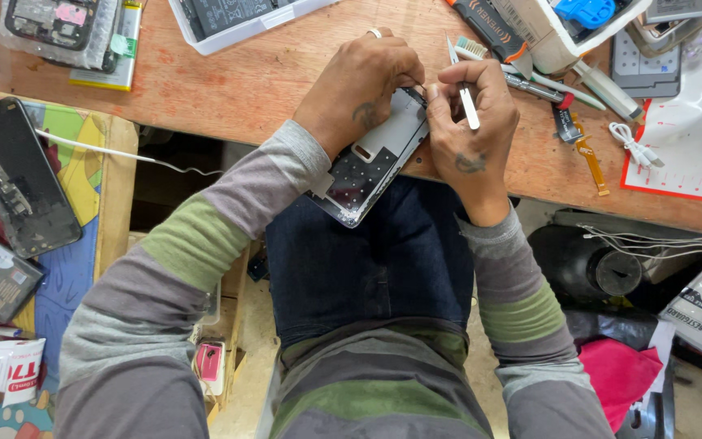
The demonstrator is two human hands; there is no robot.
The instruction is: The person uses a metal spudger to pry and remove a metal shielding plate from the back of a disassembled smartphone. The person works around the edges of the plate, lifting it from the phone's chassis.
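Observation:
My left hand (359, 85) grips the top end of an opened phone frame (371, 167), a silver-white chassis with a dark perforated inner plate, held tilted over my lap at the edge of the wooden bench (270, 73). My right hand (469, 114) holds thin metal tweezers (463, 93), pointing up past the fingers, and presses against the upper right corner of the frame. A ring sits on a finger of the left hand. The fingers of both hands meet at the frame's top edge, hiding what lies between them.
A black phone (14, 175) lies on a colourful mat at left with a white cable (115, 154) trailing from it. White trays (237, 20) of parts, screwdrivers (603, 85), an orange flex strip (591, 158), a small brush and a white mat (692, 138) crowd the bench's back and right.

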